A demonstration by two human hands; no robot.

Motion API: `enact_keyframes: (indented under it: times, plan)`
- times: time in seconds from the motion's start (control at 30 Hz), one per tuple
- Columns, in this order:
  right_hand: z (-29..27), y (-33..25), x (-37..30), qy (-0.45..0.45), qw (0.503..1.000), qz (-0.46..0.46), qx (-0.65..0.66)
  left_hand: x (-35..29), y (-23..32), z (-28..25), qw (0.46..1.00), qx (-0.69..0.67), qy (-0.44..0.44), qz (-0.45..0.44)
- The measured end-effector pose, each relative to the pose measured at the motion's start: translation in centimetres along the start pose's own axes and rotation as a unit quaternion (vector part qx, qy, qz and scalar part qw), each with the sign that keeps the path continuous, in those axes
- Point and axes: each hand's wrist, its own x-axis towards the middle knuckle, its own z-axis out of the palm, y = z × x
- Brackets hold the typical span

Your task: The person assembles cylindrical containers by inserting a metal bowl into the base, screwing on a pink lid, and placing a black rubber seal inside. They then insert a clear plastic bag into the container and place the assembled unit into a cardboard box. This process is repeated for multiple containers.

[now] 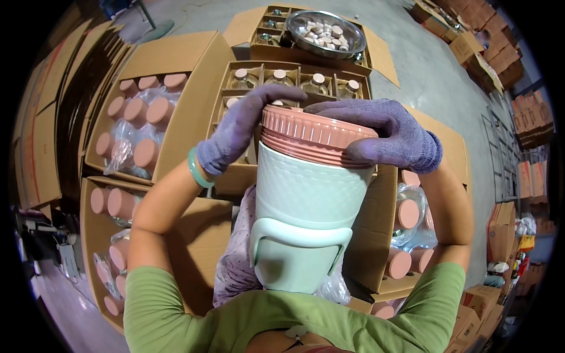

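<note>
A large mint-green plastic jug [306, 194] with a textured upper wall and a looped handle [301, 234] stands in front of my chest. Its wide pink ribbed lid [321, 134] faces away from me and sits over pink threads. My left hand [244, 123], in a purple-grey glove, curls around the left side of the lid. On the other side, my right hand [382, 132], gloved alike, grips the lid with the fingers over its top and the thumb on the pink threads. The lid's far side is partly hidden by my fingers.
Beyond the jug, a divided carton holds capped glass bottles [316, 84]. A metal bowl [294, 44] of small caps rests on another carton behind. Open cartons [194, 65] with pink-lidded containers [135, 110] flank me. Folded cardboard [50, 117] leans at far left; stacked boxes [501, 232] line the right.
</note>
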Motion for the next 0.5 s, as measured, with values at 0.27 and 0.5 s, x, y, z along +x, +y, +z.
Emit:
enact_keyframes:
  times: [0.27, 0.5]
  plan:
    - [0.6, 1.2, -0.7, 0.010, 0.999, -0.039, -0.002, -1.2, -1.7, 1.6, 0.995, 0.014, 0.021, 0.097]
    - [1.3, 6.5, -1.2, 0.055, 0.990, -0.130, -0.003, -1.9, 1.2, 2.6, 0.984, 0.102, 0.014, 0.145]
